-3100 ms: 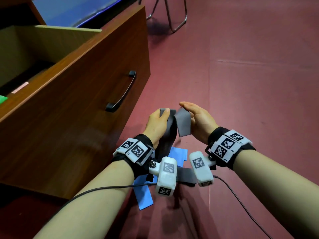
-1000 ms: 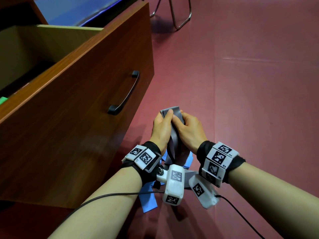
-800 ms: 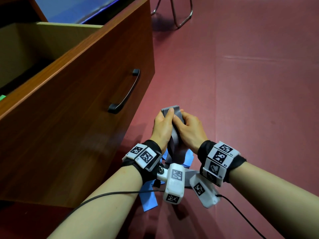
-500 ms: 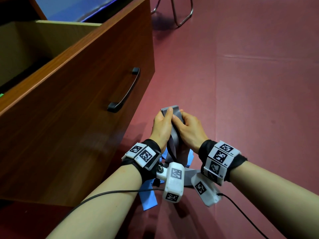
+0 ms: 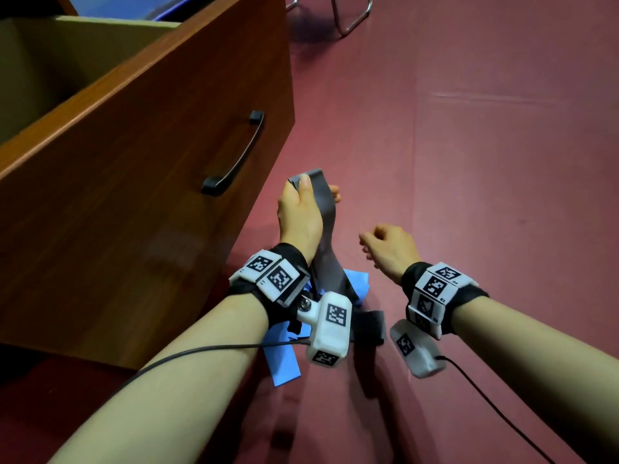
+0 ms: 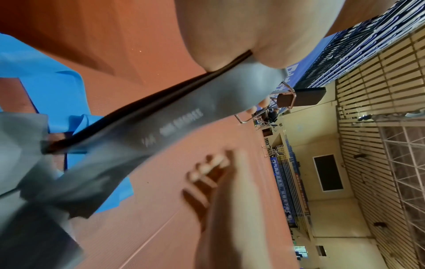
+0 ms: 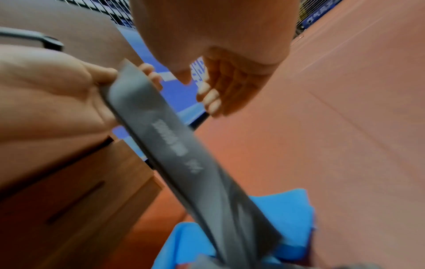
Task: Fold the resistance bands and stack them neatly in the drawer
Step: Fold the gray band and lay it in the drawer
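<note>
Head view: blue band (image 5: pixel 281 363) (partly hidden) lies beneath left hand (image 5: pixel 299 214).

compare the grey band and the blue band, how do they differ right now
The grey band is held up: the left hand grips its top end and it hangs down toward the floor. The blue band lies loose on the floor, touched by neither hand. The grey one bears pale printed lettering, too blurred to read; none shows on the blue one. Both are flat, wide strips, and neither is in the drawer yet.
</note>
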